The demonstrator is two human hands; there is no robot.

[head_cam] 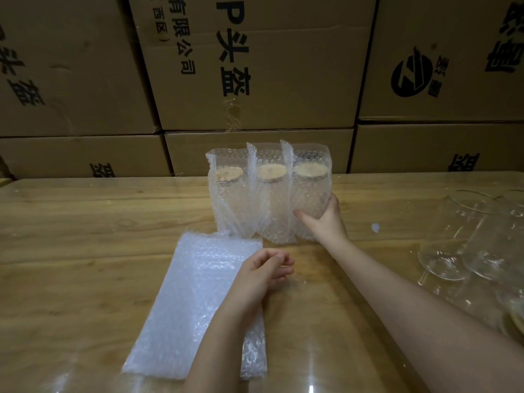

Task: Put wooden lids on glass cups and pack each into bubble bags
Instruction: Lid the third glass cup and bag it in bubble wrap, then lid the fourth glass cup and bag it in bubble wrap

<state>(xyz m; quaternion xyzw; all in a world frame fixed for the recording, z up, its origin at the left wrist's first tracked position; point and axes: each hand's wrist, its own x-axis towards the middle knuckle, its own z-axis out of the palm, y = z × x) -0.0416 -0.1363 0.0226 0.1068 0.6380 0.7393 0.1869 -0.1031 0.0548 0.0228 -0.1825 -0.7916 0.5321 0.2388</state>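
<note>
Three glass cups with wooden lids stand upright in bubble bags in a row at the table's middle back: the left one (228,194), the middle one (270,194) and the right one (310,188). My right hand (326,219) grips the lower side of the right bagged cup. A flat stack of empty bubble bags (195,302) lies in front on the left. My left hand (263,270) rests over the stack's right edge, fingers loosely curled, holding nothing. Several bare glass cups (487,245) lie on their sides at the right edge.
The wooden table (85,251) has a glossy clear cover. A wall of stacked cardboard boxes (255,80) stands right behind it. A wooden lid (514,319) peeks in at the right edge, below the glasses. A small white scrap (375,228) lies right of my right hand.
</note>
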